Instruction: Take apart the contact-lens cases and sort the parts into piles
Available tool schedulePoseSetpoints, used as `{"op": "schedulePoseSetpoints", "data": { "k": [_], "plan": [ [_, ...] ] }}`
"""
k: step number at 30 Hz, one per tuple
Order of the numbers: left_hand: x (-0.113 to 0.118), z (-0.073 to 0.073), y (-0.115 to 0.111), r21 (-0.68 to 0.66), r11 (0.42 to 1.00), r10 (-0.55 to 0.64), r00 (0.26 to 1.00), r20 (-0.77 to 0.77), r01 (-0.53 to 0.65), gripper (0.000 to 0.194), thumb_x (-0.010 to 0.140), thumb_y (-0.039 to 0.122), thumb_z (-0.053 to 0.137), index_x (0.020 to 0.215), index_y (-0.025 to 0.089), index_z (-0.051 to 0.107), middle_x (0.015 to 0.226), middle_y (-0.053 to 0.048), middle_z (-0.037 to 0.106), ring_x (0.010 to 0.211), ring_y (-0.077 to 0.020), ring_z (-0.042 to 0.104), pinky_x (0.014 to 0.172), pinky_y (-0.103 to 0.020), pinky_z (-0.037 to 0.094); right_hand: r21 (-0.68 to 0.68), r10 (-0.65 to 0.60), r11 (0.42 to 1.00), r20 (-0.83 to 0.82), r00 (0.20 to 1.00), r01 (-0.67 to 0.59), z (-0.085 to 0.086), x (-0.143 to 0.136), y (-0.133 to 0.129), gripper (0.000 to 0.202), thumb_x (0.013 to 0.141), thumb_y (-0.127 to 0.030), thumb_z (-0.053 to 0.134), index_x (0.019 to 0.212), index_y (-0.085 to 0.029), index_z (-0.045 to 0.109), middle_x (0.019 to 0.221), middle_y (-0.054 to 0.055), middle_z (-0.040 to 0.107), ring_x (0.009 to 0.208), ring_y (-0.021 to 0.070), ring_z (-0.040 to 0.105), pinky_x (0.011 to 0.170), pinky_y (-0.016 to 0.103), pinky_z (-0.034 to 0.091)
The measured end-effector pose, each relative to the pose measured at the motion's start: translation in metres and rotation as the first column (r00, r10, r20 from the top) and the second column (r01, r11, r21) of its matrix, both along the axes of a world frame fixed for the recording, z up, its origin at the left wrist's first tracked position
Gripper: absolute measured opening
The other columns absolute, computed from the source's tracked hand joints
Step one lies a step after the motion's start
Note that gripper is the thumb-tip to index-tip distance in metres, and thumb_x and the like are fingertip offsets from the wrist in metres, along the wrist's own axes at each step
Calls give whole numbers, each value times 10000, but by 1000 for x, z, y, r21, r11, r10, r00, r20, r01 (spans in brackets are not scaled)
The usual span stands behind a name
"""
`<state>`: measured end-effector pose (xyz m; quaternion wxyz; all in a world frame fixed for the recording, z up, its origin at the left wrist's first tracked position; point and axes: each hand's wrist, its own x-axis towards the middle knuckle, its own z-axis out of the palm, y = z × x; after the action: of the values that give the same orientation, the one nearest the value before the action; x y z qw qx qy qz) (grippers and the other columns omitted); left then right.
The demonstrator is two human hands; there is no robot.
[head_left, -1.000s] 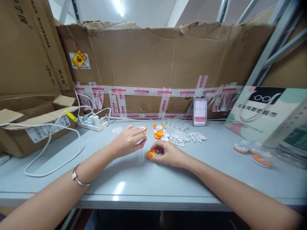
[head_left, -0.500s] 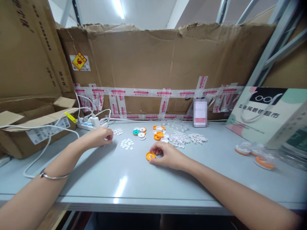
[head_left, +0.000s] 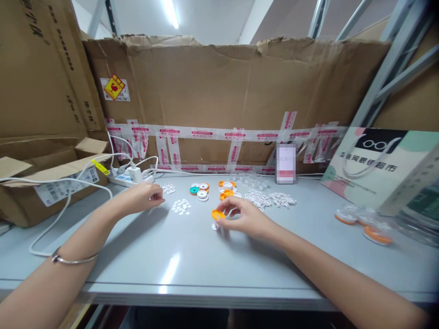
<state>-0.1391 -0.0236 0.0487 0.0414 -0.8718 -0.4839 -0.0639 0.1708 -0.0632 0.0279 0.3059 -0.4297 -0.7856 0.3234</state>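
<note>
The right hand (head_left: 244,216) pinches a shallow orange plastic ring (head_left: 218,214) between its fingers; at ten o'clock, the left hand's (head_left: 146,196) fingers curl, contents hidden, beside smooth white discs (head_left: 181,207).

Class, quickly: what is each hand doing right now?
Left hand: fingers curled; whether it holds anything cannot be told.
Right hand: holding an orange ring.

3 o'clock: paper bag (head_left: 356,171) reads 眼镜超市, earlier characters unclear; spectacles sign on black panel. 10 o'clock: cardboard wall (head_left: 206,82) bears red-yellow broken-glass sticker (head_left: 114,87), over white label (head_left: 125,93) starting "LM27". Tape (head_left: 201,133), 12 to 6 o'clock midline: print illegible.
</note>
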Motion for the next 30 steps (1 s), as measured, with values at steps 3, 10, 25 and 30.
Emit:
{"op": "schedulePoseSetpoints", "data": {
  "k": [3, 10, 25, 30],
  "plan": [
    [4, 1, -2, 55, 997, -51, 998, 24, 50, 285, 819, 346, 424, 650, 153, 546, 647, -26, 573, 584, -121, 473, 555, -226, 334, -8, -8, 1000, -94, 996, 8, 11, -2, 7, 229, 693, -319, 624, 867, -172, 598, 900, 49, 615, 758, 132, 565, 721, 272, 458],
    [8, -3, -4, 81, 989, -131, 991, 42, 127, 274, 853, 330, 410, 716, 152, 567, 709, -29, 573, 624, -123, 488, 603, -237, 346, 159, -85, 986, 206, 975, 52, 33, -33, 57, 299, 694, -295, 625, 955, -161, 570, 929, 50, 635, 811, 131, 584, 688, 216, 455],
    [68, -19, -22, 216, 906, -387, 920, 69, 365, 240, 885, 248, 366, 888, 150, 585, 832, -61, 598, 771, -161, 556, 681, -267, 412, 335, -160, 942, 451, 878, -1, 13, -81, 116, 270, 677, -277, 642, 921, -163, 614, 984, 84, 660, 898, 213, 600, 718, 251, 437],
    [100, -25, -35, 153, 896, -433, 897, 91, 417, 270, 898, 306, 353, 1030, 181, 552, 904, -59, 582, 810, -162, 567, 678, -255, 433, 380, -188, 924, 376, 907, 34, 24, -46, 93, 290, 754, -333, 564, 997, -177, 590, 1064, 55, 634, 975, 176, 576, 806, 247, 431]
  ]
}}
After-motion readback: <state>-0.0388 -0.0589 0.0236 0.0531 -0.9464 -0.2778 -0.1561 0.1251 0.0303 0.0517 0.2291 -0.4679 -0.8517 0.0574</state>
